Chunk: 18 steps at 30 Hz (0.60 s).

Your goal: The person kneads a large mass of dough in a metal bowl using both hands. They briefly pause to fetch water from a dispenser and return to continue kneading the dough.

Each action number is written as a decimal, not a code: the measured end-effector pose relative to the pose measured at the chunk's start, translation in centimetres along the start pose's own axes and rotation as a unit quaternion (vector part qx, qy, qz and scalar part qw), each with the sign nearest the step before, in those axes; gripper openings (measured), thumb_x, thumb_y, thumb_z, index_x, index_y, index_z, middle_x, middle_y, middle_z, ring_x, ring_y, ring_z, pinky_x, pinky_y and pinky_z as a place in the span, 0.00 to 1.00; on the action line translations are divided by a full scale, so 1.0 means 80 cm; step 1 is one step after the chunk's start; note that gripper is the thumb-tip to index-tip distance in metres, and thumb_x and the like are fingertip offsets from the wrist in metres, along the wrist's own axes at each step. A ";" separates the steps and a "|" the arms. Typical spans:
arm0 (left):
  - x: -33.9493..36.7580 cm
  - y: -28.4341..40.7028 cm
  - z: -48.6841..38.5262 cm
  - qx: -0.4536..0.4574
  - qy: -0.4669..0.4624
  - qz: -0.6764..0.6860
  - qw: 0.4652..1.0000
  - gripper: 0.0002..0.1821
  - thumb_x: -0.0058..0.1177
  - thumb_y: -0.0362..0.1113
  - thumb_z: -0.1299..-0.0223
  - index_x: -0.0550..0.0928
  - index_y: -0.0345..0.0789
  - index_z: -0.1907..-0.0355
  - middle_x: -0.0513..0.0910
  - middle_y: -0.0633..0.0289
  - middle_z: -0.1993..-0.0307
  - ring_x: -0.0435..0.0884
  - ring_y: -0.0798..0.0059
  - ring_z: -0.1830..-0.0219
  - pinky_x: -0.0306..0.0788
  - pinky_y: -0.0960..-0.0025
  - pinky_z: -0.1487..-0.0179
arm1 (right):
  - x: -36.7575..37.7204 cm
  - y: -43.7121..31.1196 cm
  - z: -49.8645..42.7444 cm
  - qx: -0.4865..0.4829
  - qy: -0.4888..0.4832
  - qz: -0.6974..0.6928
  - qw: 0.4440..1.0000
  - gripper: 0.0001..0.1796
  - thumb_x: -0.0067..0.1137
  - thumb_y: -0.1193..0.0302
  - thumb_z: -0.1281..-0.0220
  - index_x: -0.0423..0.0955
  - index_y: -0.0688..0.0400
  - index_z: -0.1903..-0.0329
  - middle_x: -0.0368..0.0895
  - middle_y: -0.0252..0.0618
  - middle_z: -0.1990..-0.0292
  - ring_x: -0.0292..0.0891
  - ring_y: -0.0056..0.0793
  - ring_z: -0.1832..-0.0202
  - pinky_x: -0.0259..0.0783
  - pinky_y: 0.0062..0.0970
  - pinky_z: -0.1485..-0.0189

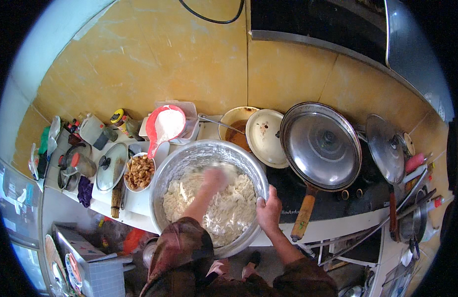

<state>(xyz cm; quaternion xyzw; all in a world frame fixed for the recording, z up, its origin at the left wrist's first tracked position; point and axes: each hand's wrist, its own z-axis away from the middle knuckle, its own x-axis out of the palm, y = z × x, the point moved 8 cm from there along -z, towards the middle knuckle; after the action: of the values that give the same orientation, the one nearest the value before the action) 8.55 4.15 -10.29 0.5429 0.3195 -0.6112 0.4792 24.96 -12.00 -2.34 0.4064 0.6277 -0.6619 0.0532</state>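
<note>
A large metal basin (159,185) sits at the front of the counter, its near side reaching over the edge. Inside lies a shaggy, pale mass of dough (232,208) with patches of dry flour. My left hand (213,181) is down in the dough, blurred by motion, and its fingers cannot be made out. On the basin's right rim, my right hand (270,209) has a grip with the thumb over the edge. Behind the basin is a red scoop (151,139) holding white flour (169,124).
Left of the basin stand a bowl of browned chunks (139,172), a glass lid (112,167) and a straw brush (117,198). A pot of brown liquid (234,130), an enamel lid (264,135) and a lidded pan (322,144) with a projecting wooden handle (304,215) stand behind and right.
</note>
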 end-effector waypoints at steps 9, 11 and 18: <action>-0.079 -0.057 0.000 -0.039 0.102 -0.002 0.994 0.08 0.50 0.36 0.52 0.82 0.36 0.75 0.82 0.53 0.72 0.82 0.60 0.68 0.74 0.59 0.61 | 0.001 0.004 0.001 0.021 -0.018 -0.031 0.999 0.26 0.50 0.77 0.52 0.62 0.61 0.45 0.76 0.57 0.62 0.73 0.55 0.59 0.67 0.45 0.55; -0.074 -0.115 0.034 -0.105 0.132 0.041 0.985 0.08 0.51 0.36 0.53 0.82 0.36 0.75 0.82 0.53 0.73 0.82 0.58 0.68 0.75 0.59 0.62 | 0.004 0.009 0.002 0.044 -0.026 -0.038 0.998 0.26 0.50 0.76 0.51 0.62 0.62 0.45 0.76 0.57 0.62 0.73 0.55 0.59 0.66 0.45 0.54; -0.002 -0.137 0.034 -0.184 0.034 0.062 0.980 0.21 0.49 0.50 0.50 0.82 0.33 0.67 0.81 0.48 0.66 0.81 0.55 0.62 0.73 0.57 0.56 | 0.009 0.016 0.003 0.046 -0.022 -0.037 0.998 0.27 0.53 0.75 0.51 0.62 0.61 0.44 0.76 0.57 0.61 0.72 0.55 0.58 0.66 0.44 0.53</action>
<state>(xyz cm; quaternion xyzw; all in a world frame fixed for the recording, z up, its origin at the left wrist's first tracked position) -2.67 5.41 -10.98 0.4850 0.4080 -0.4922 0.5967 25.13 -12.15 -3.83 0.3705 0.6097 -0.7004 0.0234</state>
